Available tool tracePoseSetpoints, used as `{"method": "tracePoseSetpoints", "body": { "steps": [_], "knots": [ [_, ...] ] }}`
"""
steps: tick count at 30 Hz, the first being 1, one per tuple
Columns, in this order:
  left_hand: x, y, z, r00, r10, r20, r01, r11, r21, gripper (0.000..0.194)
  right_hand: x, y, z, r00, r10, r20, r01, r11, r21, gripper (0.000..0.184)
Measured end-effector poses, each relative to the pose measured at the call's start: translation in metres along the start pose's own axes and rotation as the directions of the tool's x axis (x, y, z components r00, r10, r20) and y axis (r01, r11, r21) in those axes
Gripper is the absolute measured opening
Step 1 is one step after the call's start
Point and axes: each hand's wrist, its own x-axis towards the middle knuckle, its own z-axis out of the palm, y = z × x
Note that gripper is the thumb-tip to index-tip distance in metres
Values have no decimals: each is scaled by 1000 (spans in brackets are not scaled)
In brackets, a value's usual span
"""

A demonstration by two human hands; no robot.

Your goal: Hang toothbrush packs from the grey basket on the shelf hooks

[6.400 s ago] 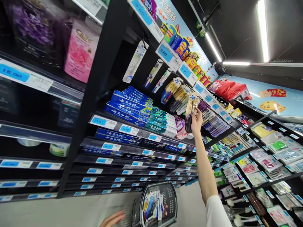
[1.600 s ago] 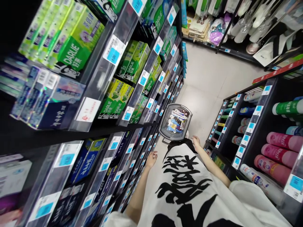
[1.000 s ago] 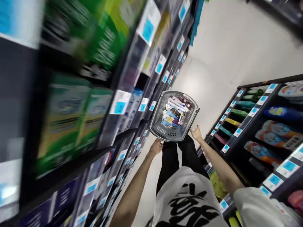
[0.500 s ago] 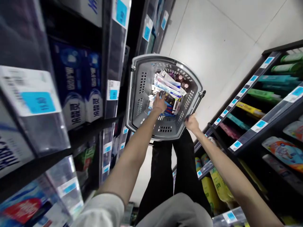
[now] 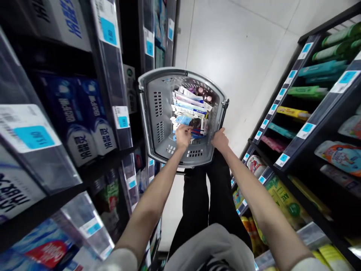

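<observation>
A grey plastic shopping basket [image 5: 158,146] with slotted walls hangs in front of my legs. My right hand [image 5: 220,140] is closed around its right rim. Inside the basket is my left hand [image 5: 184,136], fingers pinched together beside a dark package [image 5: 194,123]; what they hold, if anything, cannot be made out. A light blue packet [image 5: 182,120] lies just beyond these fingers. Several slim white and pastel boxes [image 5: 190,101] are stacked deeper in, with pinkish round caps [image 5: 209,98] at the far right side.
Close on the left, shelves hold dark blue toothpaste boxes [image 5: 81,116] behind price strips [image 5: 121,116]. To the right, another shelf carries green bottles [image 5: 328,52], coloured tubes [image 5: 293,112] and yellow packs [image 5: 287,199]. Pale tiled floor [image 5: 225,45] stretches ahead between them.
My left hand has drawn back toward the basket's near side, and the light blue packet now shows beyond it. The basket appears farther left in view. My right hand stays on the rim.
</observation>
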Motion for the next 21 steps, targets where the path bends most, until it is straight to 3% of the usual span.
{"method": "tracePoseSetpoints", "body": {
  "steps": [4, 8, 11, 14, 18, 21],
  "knots": [
    [-67, 13, -19, 997, 26, -76, -24, 999, 37, 23, 2, 5, -3, 998, 56, -4, -54, 976, 210, 74],
    [-135, 44, -57, 994, 112, 16, -112, 994, -9, 24, -27, 22, -14, 999, 16, 28, -25, 940, 340, 58],
    [-184, 74, -90, 972, 235, 27, -233, 970, -67, 33, -80, 43, -9, 995, -59, 77, 19, 896, 443, 29],
    [-233, 108, -121, 944, 326, -54, -329, 918, -222, 42, -155, 70, 2, 985, -116, 125, 25, 823, 568, 11],
    [-294, 153, -155, 931, 298, -210, -353, 881, -315, 39, -251, 106, 8, 978, -138, 158, -24, 675, 738, 46],
    [-330, 181, -176, 883, 365, -295, -452, 830, -327, 35, -291, 121, 1, 969, -180, 168, -38, 566, 824, 56]
  ]
}}
